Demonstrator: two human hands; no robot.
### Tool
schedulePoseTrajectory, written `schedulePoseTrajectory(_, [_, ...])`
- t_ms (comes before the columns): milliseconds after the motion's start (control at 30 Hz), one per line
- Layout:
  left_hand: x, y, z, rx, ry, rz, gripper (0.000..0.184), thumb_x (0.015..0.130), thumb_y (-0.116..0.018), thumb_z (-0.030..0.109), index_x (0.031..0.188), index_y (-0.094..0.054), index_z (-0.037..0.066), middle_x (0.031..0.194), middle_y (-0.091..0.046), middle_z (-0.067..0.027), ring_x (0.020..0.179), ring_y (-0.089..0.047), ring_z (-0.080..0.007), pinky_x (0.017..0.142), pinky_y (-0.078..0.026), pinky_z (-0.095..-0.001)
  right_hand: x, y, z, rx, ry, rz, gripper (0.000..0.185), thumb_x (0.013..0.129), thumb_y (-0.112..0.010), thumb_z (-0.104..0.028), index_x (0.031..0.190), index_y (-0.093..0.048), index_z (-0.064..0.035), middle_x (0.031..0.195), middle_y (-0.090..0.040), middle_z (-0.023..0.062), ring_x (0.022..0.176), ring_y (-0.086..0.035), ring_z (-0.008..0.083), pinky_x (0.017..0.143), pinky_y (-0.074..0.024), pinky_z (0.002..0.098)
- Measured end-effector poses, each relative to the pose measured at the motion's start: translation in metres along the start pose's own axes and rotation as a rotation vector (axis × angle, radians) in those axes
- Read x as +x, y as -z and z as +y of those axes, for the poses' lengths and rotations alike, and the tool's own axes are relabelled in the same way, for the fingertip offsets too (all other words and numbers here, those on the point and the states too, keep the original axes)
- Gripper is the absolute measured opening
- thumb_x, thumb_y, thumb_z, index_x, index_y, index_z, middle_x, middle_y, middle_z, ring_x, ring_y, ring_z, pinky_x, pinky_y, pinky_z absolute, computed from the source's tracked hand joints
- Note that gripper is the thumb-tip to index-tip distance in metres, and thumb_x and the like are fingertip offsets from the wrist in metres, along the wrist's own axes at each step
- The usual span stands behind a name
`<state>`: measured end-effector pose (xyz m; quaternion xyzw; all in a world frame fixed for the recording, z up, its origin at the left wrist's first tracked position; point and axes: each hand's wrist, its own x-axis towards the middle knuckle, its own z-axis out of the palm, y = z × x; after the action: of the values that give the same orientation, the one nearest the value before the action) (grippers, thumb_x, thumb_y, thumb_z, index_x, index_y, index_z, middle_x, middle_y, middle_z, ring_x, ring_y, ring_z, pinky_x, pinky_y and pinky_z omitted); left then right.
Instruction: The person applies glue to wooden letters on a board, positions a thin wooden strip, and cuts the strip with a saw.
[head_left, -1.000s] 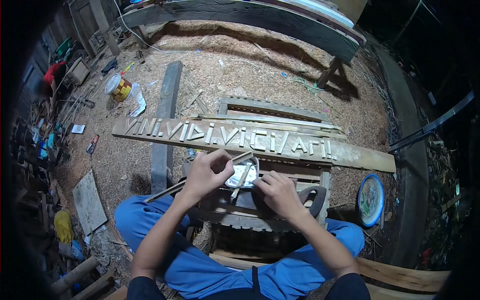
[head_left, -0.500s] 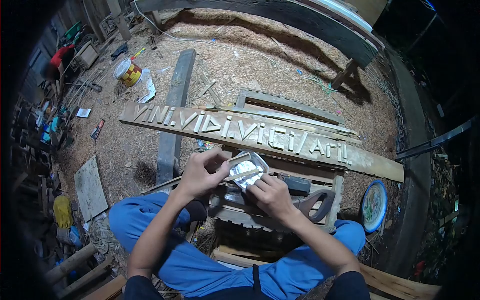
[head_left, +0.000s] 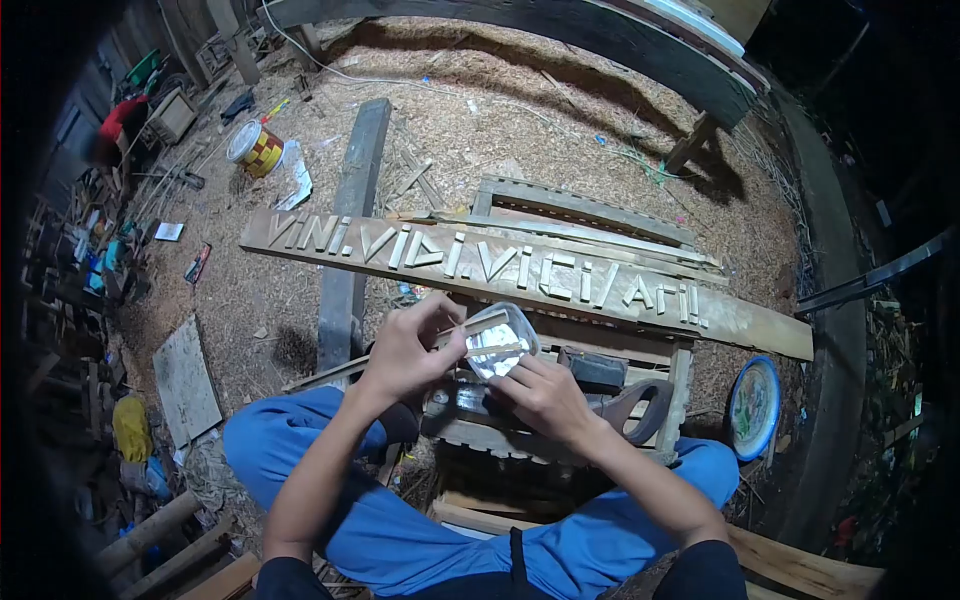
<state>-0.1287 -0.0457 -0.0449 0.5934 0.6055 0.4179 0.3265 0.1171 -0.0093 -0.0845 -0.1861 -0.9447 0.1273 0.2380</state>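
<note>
My left hand [head_left: 405, 350] pinches a short, narrow wooden strip [head_left: 487, 324] over a small clear plastic container [head_left: 530, 328] with shiny white contents. My right hand [head_left: 540, 392] is closed at the container's lower right rim, with a thin wooden stick [head_left: 497, 349] at its fingertips, lying across the opening. Its fingers partly hide that rim. Just beyond is a long wooden board [head_left: 745, 325] bearing raised letters made of small wooden strips [head_left: 500, 262], reading roughly "VINI.VIDI.VICI/Aril.".
Under my hands is a slatted wooden crate [head_left: 520, 440], carrying a handsaw [head_left: 650, 412] and a dark block [head_left: 597, 370]. A blue-rimmed basin [head_left: 755, 408] sits right; a bucket [head_left: 255, 148] and a person in red [head_left: 122, 122] are far left. A beam [head_left: 350, 220] lies on the shavings.
The thin stick has shifted right and lies flatter across the container. Both hands stay close together around it, and the view has shifted slightly.
</note>
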Motion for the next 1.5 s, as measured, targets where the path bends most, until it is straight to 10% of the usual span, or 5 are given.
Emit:
schedulePoseTrajectory(500, [-0.002, -0.032, 0.016, 0.055, -0.067, -0.077, 0.021, 0.086, -0.072, 0.020, 0.088, -0.064, 0.001, 0.069, -0.068, -0.0099, 0.057, -0.067, -0.0186, 0.056, -0.050, -0.0333, -0.054, 0.060, -0.009, -0.057, -0.177, -0.004, 0.026, 0.081, -0.081, -0.017, 0.102, -0.070, -0.0080, 0.086, -0.062, 0.0055, 0.079, -0.062, 0.0248, 0.069, -0.0508, 0.0384])
schedulePoseTrajectory(800, [-0.001, -0.067, 0.038, 0.064, -0.121, -0.130, 0.021, 0.085, -0.071, 0.020, 0.088, -0.063, 0.001, 0.074, -0.070, -0.0128, 0.061, -0.068, -0.0260, 0.061, -0.053, -0.0374, -0.090, 0.102, -0.021, -0.270, -0.560, -0.307, 0.062, 0.082, -0.081, -0.038, 0.133, -0.059, -0.0109, 0.100, -0.065, 0.0087, 0.097, -0.063, 0.0282, 0.087, -0.0457, 0.0418])
schedulePoseTrajectory(1200, [0.002, -0.088, 0.049, 0.139, -0.140, -0.205, 0.020, 0.085, -0.072, 0.021, 0.088, -0.064, 0.003, 0.071, -0.069, -0.0128, 0.061, -0.068, -0.0281, 0.060, -0.052, -0.0386, -0.108, 0.108, -0.025, -0.215, -0.732, -0.415, 0.069, 0.083, -0.081, -0.023, 0.141, -0.049, -0.0050, 0.113, -0.067, 0.0183, 0.095, -0.068, 0.0347, 0.091, -0.0495, 0.0436])
schedulePoseTrajectory(1500, [-0.002, -0.088, 0.049, 0.126, -0.137, -0.224, 0.022, 0.085, -0.072, 0.022, 0.086, -0.063, 0.002, 0.066, -0.066, -0.0132, 0.056, -0.066, -0.0278, 0.056, -0.050, -0.0387, -0.110, 0.105, -0.016, -0.253, -0.673, -0.397, 0.077, 0.077, -0.084, -0.030, 0.143, -0.051, -0.0050, 0.079, -0.071, 0.0141, 0.094, -0.069, 0.0308, 0.104, -0.0341, 0.0487])
